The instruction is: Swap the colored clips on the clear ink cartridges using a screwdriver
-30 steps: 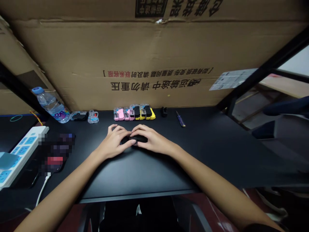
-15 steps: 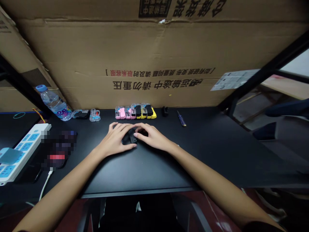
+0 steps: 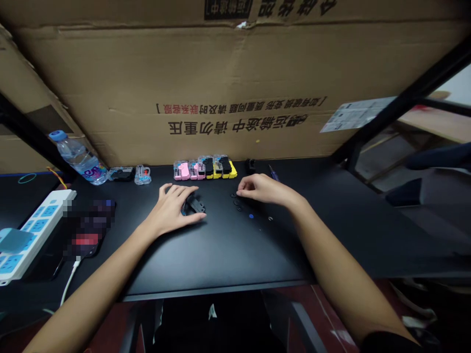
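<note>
My left hand [image 3: 172, 208] rests on the black desk [image 3: 221, 250], fingers curled around a small black part [image 3: 195, 205] and holding it down. My right hand [image 3: 261, 189] sits further right with fingertips pinched together above several tiny black round pieces [image 3: 236, 202]. What the pinch holds, if anything, is too small to make out. A tiny blue piece [image 3: 251, 215] and a small ring [image 3: 270, 218] lie just in front of that hand.
A row of pink, black and yellow small devices [image 3: 205, 168] stands against the cardboard wall [image 3: 235, 88]. A blue-handled screwdriver [image 3: 273, 172] lies behind my right hand. Water bottle [image 3: 79, 159], two clear cases [image 3: 142, 175], power strip [image 3: 29, 230] and a blurred object fill the left.
My right hand has left the black part and moved right to the tiny pieces, now uncovered on the desk. My left hand stays on the black part.
</note>
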Tool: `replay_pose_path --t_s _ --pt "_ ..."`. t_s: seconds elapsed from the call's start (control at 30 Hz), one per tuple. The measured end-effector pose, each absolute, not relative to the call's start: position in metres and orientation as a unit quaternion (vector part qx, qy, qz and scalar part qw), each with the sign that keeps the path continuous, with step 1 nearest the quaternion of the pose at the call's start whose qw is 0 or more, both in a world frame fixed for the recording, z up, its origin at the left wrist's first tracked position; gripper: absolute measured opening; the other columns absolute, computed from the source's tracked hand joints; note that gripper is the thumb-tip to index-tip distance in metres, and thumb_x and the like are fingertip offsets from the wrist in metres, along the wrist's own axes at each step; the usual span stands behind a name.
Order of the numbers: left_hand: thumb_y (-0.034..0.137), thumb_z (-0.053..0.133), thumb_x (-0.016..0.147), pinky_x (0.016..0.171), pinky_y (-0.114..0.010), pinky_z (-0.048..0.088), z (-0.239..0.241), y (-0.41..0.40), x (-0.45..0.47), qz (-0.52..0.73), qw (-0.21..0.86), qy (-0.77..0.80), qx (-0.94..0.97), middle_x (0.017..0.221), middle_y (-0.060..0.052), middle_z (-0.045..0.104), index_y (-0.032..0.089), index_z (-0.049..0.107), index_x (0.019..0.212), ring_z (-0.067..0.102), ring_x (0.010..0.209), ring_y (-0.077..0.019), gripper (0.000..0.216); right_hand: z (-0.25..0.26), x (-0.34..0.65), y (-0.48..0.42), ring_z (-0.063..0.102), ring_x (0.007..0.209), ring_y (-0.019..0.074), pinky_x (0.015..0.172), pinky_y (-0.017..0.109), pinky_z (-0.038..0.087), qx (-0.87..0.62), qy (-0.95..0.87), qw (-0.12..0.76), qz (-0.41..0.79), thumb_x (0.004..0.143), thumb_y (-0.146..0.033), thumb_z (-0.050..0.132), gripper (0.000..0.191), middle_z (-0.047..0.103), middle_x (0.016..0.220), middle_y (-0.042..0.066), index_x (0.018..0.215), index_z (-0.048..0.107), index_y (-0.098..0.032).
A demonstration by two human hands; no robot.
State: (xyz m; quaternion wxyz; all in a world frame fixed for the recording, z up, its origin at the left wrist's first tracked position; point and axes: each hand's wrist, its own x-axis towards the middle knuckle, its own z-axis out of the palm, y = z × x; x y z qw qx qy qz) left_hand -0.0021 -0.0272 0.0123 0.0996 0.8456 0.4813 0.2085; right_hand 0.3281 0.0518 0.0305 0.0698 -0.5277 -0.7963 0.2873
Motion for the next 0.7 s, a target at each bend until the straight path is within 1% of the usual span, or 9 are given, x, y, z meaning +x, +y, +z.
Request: replay_pose_path --t_s 0.03,0.1,0.2,0.3,0.4,0.5,0.57,0.63,0.7 --pt "0.068 0.07 0.091 0.127 -0.06 0.022 0.013 -0.027 -0.002 0.207 0.096 0.487 0.843 0.135 -0.01 0.071 0.027 0.061 0.145 0.06 0.132 -0.0335 0.069 0.032 0.327 0.051 0.07 0.073 0.0206 0.067 0.029 0.046 -0.532 -0.794 0.052 0.29 0.089 -0.033 0.073 0.015 0.078 0.079 0.005 0.09 0.076 -0.019" --pt "0.069 0.07 0.091 0.126 -0.061 0.023 0.012 -0.026 -0.003 0.203 0.091 0.495 0.84 0.13 -0.009 0.072 0.026 0.064 0.139 0.061 0.128 -0.0331 0.065 0.032 0.322 0.048 0.07 0.072 0.0203 0.067 0.028 0.046 -0.532 -0.797 0.044 0.283 0.089 -0.03 0.073 0.011 0.078 0.079 0.005 0.091 0.076 -0.019" --pt "0.067 0.068 0.093 0.125 -0.061 0.023 0.011 -0.025 -0.002 0.194 0.094 0.495 0.841 0.125 -0.008 0.074 0.026 0.069 0.129 0.062 0.125 -0.0326 0.055 0.031 0.313 0.044 0.07 0.072 0.0196 0.067 0.028 0.046 -0.515 -0.807 0.062 0.284 0.089 -0.024 0.072 0.006 0.078 0.079 0.004 0.093 0.075 -0.02" --pt "0.063 0.066 0.096 0.124 -0.062 0.022 0.011 -0.025 -0.002 0.189 0.105 0.488 0.846 0.125 -0.008 0.074 0.027 0.07 0.127 0.061 0.126 -0.0325 0.049 0.026 0.304 0.041 0.069 0.071 0.0186 0.067 0.027 0.046 -0.495 -0.818 0.079 0.281 0.092 -0.024 0.07 0.008 0.078 0.082 0.004 0.096 0.075 -0.02" --pt "0.063 0.065 0.096 0.125 -0.061 0.022 0.011 -0.026 -0.002 0.19 0.106 0.486 0.847 0.127 -0.009 0.074 0.026 0.067 0.135 0.06 0.129 -0.0327 0.054 0.021 0.296 0.037 0.069 0.073 0.0187 0.068 0.028 0.046 -0.475 -0.833 0.103 0.264 0.095 -0.024 0.066 0.011 0.077 0.085 0.005 0.1 0.075 -0.019" --pt "0.068 0.068 0.092 0.125 -0.062 0.022 0.012 -0.026 -0.002 0.19 0.103 0.489 0.845 0.129 -0.011 0.073 0.023 0.063 0.141 0.059 0.13 -0.034 0.067 0.016 0.289 0.033 0.07 0.081 0.0204 0.073 0.029 0.049 -0.451 -0.85 0.125 0.241 0.096 -0.025 0.067 0.014 0.077 0.091 0.006 0.105 0.076 -0.019" --pt "0.07 0.071 0.088 0.125 -0.063 0.022 0.011 -0.026 -0.003 0.19 0.1 0.493 0.843 0.128 -0.012 0.073 0.022 0.064 0.14 0.06 0.129 -0.0351 0.071 0.013 0.284 0.031 0.07 0.086 0.0218 0.077 0.03 0.05 -0.439 -0.861 0.133 0.218 0.095 -0.025 0.069 0.015 0.076 0.098 0.008 0.107 0.076 -0.018" --pt "0.07 0.073 0.087 0.125 -0.063 0.022 0.011 -0.025 -0.003 0.189 0.096 0.496 0.842 0.127 -0.012 0.073 0.022 0.067 0.136 0.06 0.129 -0.0356 0.069 0.01 0.28 0.028 0.069 0.088 0.0219 0.08 0.031 0.051 -0.427 -0.87 0.141 0.201 0.095 -0.023 0.07 0.015 0.074 0.103 0.01 0.107 0.077 -0.018" --pt "0.068 0.073 0.087 0.125 -0.064 0.022 0.009 -0.024 -0.003 0.189 0.094 0.497 0.842 0.127 -0.011 0.074 0.022 0.069 0.133 0.061 0.128 -0.0354 0.066 0.008 0.276 0.025 0.069 0.087 0.0209 0.079 0.032 0.052 -0.41 -0.878 0.15 0.196 0.096 -0.019 0.066 0.016 0.073 0.104 0.011 0.107 0.078 -0.017"
